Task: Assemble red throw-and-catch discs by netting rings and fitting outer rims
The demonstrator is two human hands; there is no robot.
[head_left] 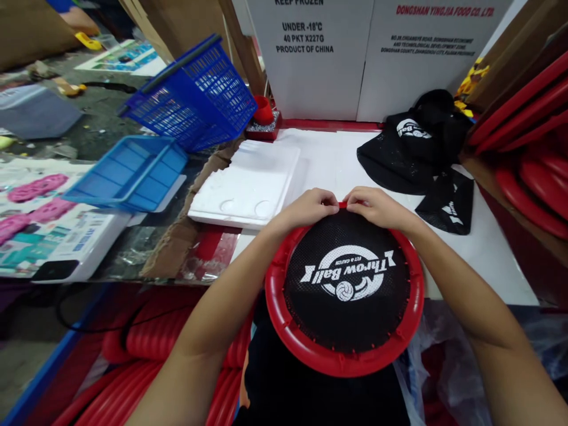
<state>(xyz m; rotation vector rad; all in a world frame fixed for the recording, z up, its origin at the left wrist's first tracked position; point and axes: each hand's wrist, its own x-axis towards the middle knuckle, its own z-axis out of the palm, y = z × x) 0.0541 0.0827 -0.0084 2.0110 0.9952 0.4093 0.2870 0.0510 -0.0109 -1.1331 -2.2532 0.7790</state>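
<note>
Both hands pinch the far rim of a red hoop [344,355] strung with black mesh netting [346,284]. Left hand [310,208] and right hand [377,206] sit just beside each other, fingers closed on the mesh edge. The hoop rests tilted against the near edge of the white surface [479,254]. Spare black mesh pieces [412,148] lie further back; blue baskets [195,94] stand left.

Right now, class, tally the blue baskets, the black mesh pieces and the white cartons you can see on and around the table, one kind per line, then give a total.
Blue baskets: 2, one tilted, one flat
Black mesh pieces: 3, one on the red ring under both hands, a heap, a loose piece
White cartons: 2, left, right
Total: 7
</note>
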